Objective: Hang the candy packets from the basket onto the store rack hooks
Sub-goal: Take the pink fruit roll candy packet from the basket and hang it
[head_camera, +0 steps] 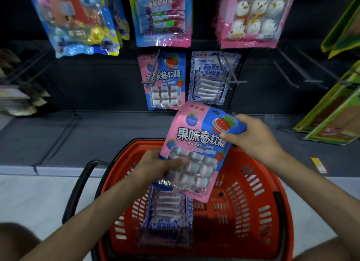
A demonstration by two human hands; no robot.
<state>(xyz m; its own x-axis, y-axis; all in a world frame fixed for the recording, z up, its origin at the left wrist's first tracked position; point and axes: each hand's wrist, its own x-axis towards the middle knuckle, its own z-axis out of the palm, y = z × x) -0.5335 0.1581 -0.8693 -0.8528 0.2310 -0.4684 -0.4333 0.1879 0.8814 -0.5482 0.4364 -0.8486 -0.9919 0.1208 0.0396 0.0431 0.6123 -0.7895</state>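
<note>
A pink and blue candy packet (196, 141) with fruit pictures is held above the red basket (253, 192). My left hand (161, 165) grips its lower left part, fingers across the clear window. My right hand (251, 136) pinches its upper right corner. Inside the basket lies a blue and white patterned packet (167, 216). On the dark rack, a matching pink and blue packet (163, 81) hangs on a hook, and a blue and white packet (213, 77) hangs on the hook beside it.
Larger packets hang on the upper row: a blue cartoon one (78, 21), a blue-pink one (161, 17), a pink snowman one (253, 17). Bare hooks (288, 73) stick out at the right. Green packets (335, 108) hang at far right. The basket's black handle (78, 188) stands at left.
</note>
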